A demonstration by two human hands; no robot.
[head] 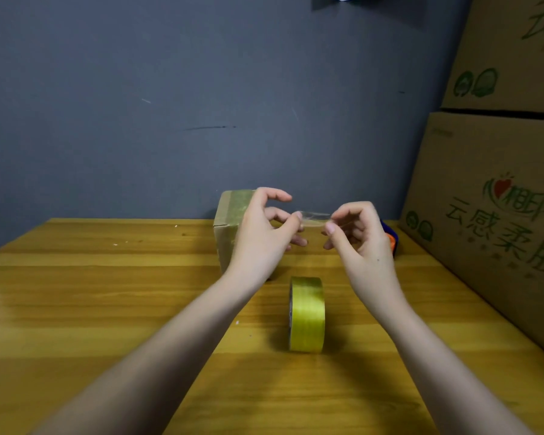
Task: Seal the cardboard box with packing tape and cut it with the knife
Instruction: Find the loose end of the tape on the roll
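Two bare hands meet above a wooden table (91, 293), seen from a camera worn on the person's head. The left hand (261, 233) and the right hand (358, 237) each pinch one end of a short strip of clear tape (316, 216), thumb and forefinger pressed together on it, the other fingers curled loosely apart; held taut like this, the strip seems less likely to fold and stick to itself. Directly behind the hands, at the table's far edge against a grey wall, sits the small cardboard box (226, 227), matte brown, with a glossy band of tape already over its top corner. Nearer the person, the tape roll (307, 313) stands on its edge, a shiny yellowish cylinder, well apart from both hands. An orange and dark blue object (391, 238), possibly the knife, peeks out behind the right hand; too little shows to tell. Large printed cartons (496, 199) are stacked on the right.
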